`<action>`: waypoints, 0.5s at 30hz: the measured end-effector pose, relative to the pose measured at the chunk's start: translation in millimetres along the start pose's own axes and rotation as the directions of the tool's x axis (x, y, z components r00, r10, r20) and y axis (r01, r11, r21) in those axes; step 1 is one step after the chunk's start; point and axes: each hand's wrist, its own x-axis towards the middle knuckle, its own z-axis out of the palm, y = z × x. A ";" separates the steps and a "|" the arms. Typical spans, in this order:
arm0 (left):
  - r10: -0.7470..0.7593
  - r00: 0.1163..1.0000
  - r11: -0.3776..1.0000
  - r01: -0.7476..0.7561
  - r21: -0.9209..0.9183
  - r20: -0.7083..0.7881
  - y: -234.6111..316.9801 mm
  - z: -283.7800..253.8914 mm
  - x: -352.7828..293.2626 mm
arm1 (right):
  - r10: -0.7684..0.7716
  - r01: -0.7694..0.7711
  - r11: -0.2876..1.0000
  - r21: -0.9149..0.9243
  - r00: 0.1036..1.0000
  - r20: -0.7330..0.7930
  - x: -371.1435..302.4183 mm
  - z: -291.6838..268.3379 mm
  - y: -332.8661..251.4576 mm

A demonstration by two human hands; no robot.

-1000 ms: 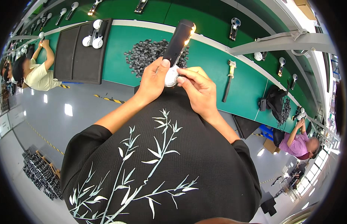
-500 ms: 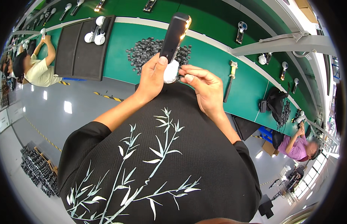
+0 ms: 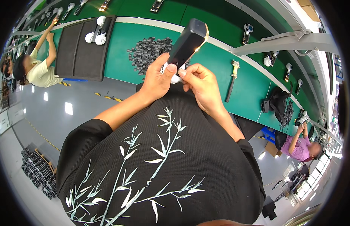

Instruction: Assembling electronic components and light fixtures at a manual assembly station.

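Observation:
My left hand [image 3: 159, 81] is wrapped round a handheld device with a long black body [image 3: 188, 41] and a round white head [image 3: 175, 79]. The body tilts up and away from me, and its right edge glows with golden reflected light. Close against the white head, my right hand [image 3: 202, 84] has thumb and forefinger pinched on a small black cap, mostly hidden by the fingertips. Just beyond the left hand lies a loose pile of small black caps [image 3: 146, 54] on the green table [image 3: 124, 34].
A hammer [image 3: 232, 81] with a wrapped head lies on the table to the right. Left stands a black tray [image 3: 79, 49] bearing white-headed parts [image 3: 96, 35]. A black bag [image 3: 279, 101] is farther right. Similar devices [image 3: 248, 34] line the green belt behind. Co-workers sit at both sides.
The device's black body has tipped to the right and its end faces me more. My right fingers have closed in against the white head. The left co-worker's arm has reached up toward the belt.

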 end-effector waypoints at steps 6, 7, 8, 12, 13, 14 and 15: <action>-0.051 0.998 0.996 0.052 -0.077 0.024 4.6 2.9 1.3 | 0.098 -0.102 0.985 0.136 0.994 0.037 2.9 -1.8 10.7; -0.066 0.997 0.993 0.069 -0.093 0.037 4.1 2.5 1.8 | 0.113 -0.119 0.981 0.153 0.992 0.048 3.0 -2.5 11.7; -0.081 0.995 0.990 0.086 -0.109 0.052 3.6 2.6 2.3 | 0.127 -0.136 0.976 0.170 0.990 0.059 2.7 -3.3 12.8; -0.122 0.992 0.962 0.121 -0.246 0.013 -5.0 1.8 4.7 | 0.022 -0.037 0.968 0.249 0.998 0.064 2.6 -11.8 14.9; -0.137 0.991 0.947 0.132 -0.291 0.003 -5.9 1.4 4.8 | -0.012 -0.005 0.961 0.276 0.998 0.062 3.0 -12.4 14.8; -0.140 0.990 0.947 0.135 -0.292 0.003 -6.1 1.5 3.9 | -0.010 -0.008 0.961 0.277 0.998 0.060 2.9 -11.4 14.9; -0.117 0.993 0.949 0.115 -0.295 0.008 -5.7 1.6 3.2 | -0.064 0.060 0.980 0.192 0.998 0.016 3.7 -8.8 13.7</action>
